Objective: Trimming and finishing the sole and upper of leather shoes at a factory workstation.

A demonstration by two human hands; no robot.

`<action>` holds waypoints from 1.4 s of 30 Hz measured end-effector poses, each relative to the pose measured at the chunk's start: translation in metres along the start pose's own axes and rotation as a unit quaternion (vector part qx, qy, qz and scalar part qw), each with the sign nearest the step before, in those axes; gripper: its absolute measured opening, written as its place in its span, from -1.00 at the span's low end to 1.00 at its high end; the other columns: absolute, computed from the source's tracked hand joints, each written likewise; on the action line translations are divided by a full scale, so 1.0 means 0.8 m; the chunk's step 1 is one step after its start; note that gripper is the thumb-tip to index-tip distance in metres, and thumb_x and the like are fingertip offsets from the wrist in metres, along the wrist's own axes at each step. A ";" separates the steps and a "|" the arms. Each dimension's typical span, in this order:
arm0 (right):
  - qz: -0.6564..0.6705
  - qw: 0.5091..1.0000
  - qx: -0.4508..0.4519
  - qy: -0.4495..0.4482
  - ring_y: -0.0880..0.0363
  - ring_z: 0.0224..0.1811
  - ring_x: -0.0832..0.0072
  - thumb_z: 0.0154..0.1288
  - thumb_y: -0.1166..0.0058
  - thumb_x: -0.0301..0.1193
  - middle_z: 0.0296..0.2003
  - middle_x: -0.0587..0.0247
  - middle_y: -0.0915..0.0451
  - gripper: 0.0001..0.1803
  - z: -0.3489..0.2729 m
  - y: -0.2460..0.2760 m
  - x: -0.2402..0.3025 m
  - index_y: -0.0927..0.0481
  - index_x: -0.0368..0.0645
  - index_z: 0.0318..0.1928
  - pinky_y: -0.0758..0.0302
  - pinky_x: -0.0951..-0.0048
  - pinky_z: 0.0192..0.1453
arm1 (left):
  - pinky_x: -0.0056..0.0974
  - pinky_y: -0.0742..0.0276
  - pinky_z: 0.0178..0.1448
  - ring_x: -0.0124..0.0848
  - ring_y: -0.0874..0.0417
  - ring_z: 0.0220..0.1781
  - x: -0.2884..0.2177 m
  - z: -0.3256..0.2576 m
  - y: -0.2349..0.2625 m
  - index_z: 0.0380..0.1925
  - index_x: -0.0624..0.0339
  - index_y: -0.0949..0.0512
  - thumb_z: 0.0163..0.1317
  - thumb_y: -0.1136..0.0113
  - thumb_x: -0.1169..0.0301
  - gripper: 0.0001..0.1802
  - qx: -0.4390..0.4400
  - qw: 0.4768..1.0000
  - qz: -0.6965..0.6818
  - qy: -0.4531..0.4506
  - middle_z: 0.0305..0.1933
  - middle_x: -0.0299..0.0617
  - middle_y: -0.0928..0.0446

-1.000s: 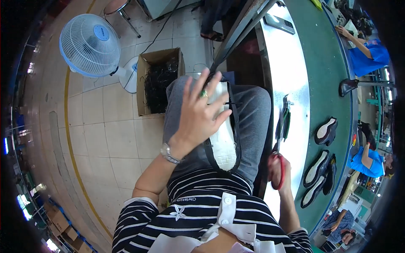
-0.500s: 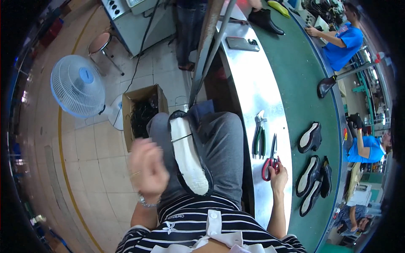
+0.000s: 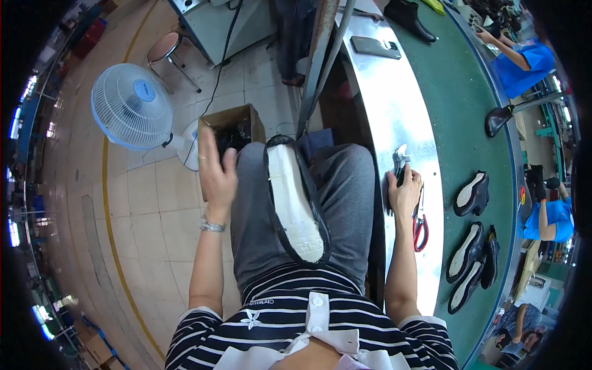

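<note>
The shoe (image 3: 295, 203) lies sole-up on the person's lap. The right hand (image 3: 404, 191) closes its fingers on pliers (image 3: 399, 161) at the metal table (image 3: 382, 105) edge; the left hand (image 3: 216, 172) hangs open over a box (image 3: 237, 126)
</note>
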State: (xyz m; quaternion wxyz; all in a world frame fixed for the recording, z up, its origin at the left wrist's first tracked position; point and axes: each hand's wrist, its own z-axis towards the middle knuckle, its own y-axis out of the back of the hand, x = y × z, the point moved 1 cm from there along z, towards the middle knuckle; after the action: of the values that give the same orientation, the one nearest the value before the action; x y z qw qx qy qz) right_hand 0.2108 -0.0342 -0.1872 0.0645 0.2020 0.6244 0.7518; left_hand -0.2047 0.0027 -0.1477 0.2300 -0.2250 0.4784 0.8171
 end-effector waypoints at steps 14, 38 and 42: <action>0.543 0.798 0.189 -0.183 -0.59 -0.26 0.64 0.31 -0.13 -0.46 -0.23 0.24 -0.64 -0.38 0.068 0.114 0.024 -0.30 -0.20 0.36 -0.50 0.67 -0.20 | -0.16 -0.47 0.18 -0.07 -0.61 0.04 -0.157 0.087 -0.114 0.09 0.27 -0.55 0.24 -0.16 0.11 -0.47 0.374 0.897 -0.139 -0.190 -0.02 0.06 -0.61; 0.277 0.765 0.581 -0.012 -0.57 -0.35 0.55 0.46 0.10 -0.48 -0.39 0.29 -0.50 -0.38 0.081 0.179 0.168 -0.03 -0.06 0.45 -0.61 0.48 -0.25 | -0.10 -0.31 0.36 0.05 -0.44 0.24 -0.176 0.033 -0.079 0.28 0.46 -0.23 -0.16 -0.52 0.32 -0.01 0.264 0.943 -0.039 -0.197 0.20 0.15 -0.44; 0.281 0.866 0.384 0.151 -0.59 -0.57 0.24 0.42 0.04 -0.46 -0.60 0.06 -0.52 -0.44 0.022 0.150 0.135 -0.10 -0.25 0.34 -0.52 0.25 -0.40 | -0.07 -0.29 0.39 0.01 -0.44 0.26 -0.180 0.025 -0.079 0.25 0.43 -0.29 -0.24 -0.54 0.40 -0.02 0.235 0.947 -0.088 -0.201 0.19 0.14 -0.46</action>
State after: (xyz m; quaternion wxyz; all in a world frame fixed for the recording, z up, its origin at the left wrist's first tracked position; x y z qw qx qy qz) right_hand 0.1379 -0.0056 -0.0447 -0.3278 0.2617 0.7823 0.4606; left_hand -0.0563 0.0249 -0.0973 0.4388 -0.0368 0.5789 0.6863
